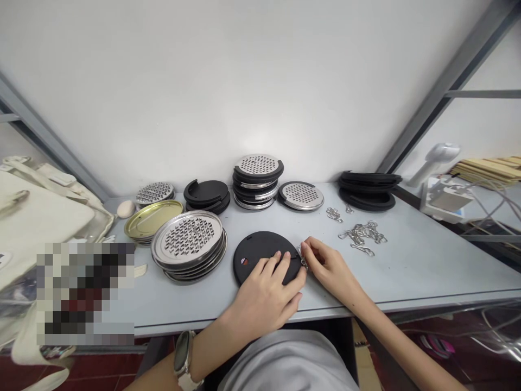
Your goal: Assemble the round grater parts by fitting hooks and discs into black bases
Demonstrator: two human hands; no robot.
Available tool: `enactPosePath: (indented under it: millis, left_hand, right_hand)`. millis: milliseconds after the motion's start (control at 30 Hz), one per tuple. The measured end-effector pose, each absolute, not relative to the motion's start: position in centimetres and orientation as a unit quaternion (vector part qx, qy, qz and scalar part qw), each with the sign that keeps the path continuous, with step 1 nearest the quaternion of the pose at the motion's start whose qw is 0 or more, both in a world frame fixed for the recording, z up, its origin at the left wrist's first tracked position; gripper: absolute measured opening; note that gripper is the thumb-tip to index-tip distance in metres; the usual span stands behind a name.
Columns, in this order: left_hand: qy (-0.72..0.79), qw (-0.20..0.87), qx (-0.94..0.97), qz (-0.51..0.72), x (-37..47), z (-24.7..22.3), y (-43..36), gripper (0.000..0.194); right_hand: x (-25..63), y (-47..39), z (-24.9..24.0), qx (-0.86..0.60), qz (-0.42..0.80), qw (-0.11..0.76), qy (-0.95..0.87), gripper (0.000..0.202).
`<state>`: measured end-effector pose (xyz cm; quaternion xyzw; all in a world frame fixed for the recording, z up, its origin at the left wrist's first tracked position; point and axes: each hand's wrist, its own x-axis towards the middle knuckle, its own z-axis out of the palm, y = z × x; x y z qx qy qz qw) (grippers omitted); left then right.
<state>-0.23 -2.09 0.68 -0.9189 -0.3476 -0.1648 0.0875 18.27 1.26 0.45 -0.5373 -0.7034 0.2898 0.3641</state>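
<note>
A black round plastic disc [264, 247] with a small coloured sticker lies on the table before me. My left hand [266, 293] rests flat across it, fingers stretched out, one fingertip close to the disc's right edge. Beside that edge, my right hand [325, 263] pinches a small silver wire clip [303, 260] between thumb and forefinger; the clip touches or nearly touches the disc. More loose wire clips [364, 233] lie in a tangle to the right, and a smaller group of wire clips [334, 214] sits behind them.
Left of the disc stands a stack of round metal grater plates [187, 241], with gold-coloured lids [154, 217] behind. Along the wall are black holders [207, 196], a stack of assembled graters [258, 179], one single grater [302, 195] and more black holders [368, 190]. A cloth bag [44, 209] sits left.
</note>
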Motion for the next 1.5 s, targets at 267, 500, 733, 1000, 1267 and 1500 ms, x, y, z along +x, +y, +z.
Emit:
enactPosePath:
  millis: [267, 500, 733, 1000, 1267, 1500]
  left_hand:
    - [-0.345, 0.092, -0.919, -0.169, -0.23, 0.87, -2.15, 0.041]
    - [-0.345, 0.086, -0.920, -0.166, -0.24, 0.88, -2.10, 0.040]
    - [-0.342, 0.079, -0.922, -0.166, -0.18, 0.72, -2.01, 0.037]
    - [-0.346, 0.087, -0.921, -0.158, -0.19, 0.70, -1.93, 0.038]
    - [-0.352, 0.091, -0.918, -0.161, -0.18, 0.76, -2.12, 0.037]
    - [-0.352, 0.090, -0.918, -0.158, -0.16, 0.73, -2.02, 0.038]
  right_hand:
    - [18.19, 1.54, 0.37, -0.550, 0.265, 0.334, -0.718, 0.031]
    - [18.07, 1.95, 0.21, -0.572, 0.243, 0.319, -0.716, 0.032]
    - [17.98, 2.07, 0.61, -0.576, 0.229, 0.285, -0.731, 0.031]
    - [17.89, 1.80, 0.49, -0.589, 0.211, 0.256, -0.737, 0.028]
    - [17.78, 1.75, 0.60, -0.598, 0.198, 0.224, -0.743, 0.025]
    - [17.86, 1.50, 0.53, -0.608, 0.184, 0.194, -0.747, 0.023]
